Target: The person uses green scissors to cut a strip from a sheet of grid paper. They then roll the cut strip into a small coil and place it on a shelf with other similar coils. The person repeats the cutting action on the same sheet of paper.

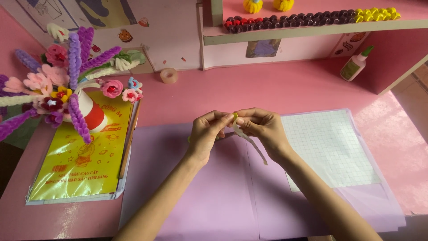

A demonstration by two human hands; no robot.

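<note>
Yellow piece (pixel 235 117), small and partly hidden, is pinched between the fingertips of both hands above the middle of the pink counter (pixel 276 89). Left hand (pixel 206 134): fingers curled inward, thumb and forefinger closed on the yellow piece from the left. Right hand (pixel 263 126): fingers bent, tips pressed against the same piece from the right, so that the two hands touch at the fingertips. Pale strip (pixel 250 142), narrow and translucent, hangs from the pinch point and trails down and to the right past the right wrist; whether it is tape or paper cannot be told. Lilac sheets (pixel 214 196) lie flat on the counter beneath both forearms. Gridded sheet (pixel 330 147), white with fine squares, lies partly over the lilac sheets, just right of the right hand. Yellow packet (pixel 76 165), glossy and flat, lies at the left of the counter, well apart from the hands. Paper cup (pixel 94 114), red and white, stands tilted on the packet's upper end and holds a bouquet of fuzzy wire flowers (pixel 58 85) in purple, pink, white and yellow. Tape roll (pixel 169 75), clear, rests near the back wall. Glue bottle (pixel 355 64), white with a green cap, leans in the right corner below the shelf (pixel 312 30). Row of small folded shapes (pixel 307 18), dark red to yellow, runs along the shelf.
</note>
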